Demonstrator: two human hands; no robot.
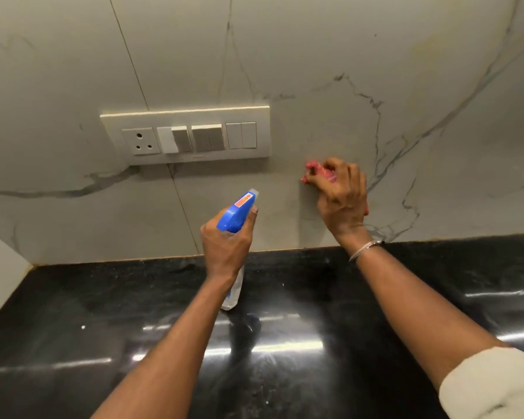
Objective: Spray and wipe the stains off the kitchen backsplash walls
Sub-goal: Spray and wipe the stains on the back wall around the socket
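Two bare forearms enter from the bottom of the frame. A thin silver bangle (365, 248) circles the right wrist; a rolled cream sleeve (490, 385) shows lower right.

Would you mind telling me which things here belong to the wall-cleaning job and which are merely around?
In use:
- spray bottle, held in the left hand
- pink cloth, pressed to the backsplash by the right hand

Merely around:
- switch panel
- black countertop
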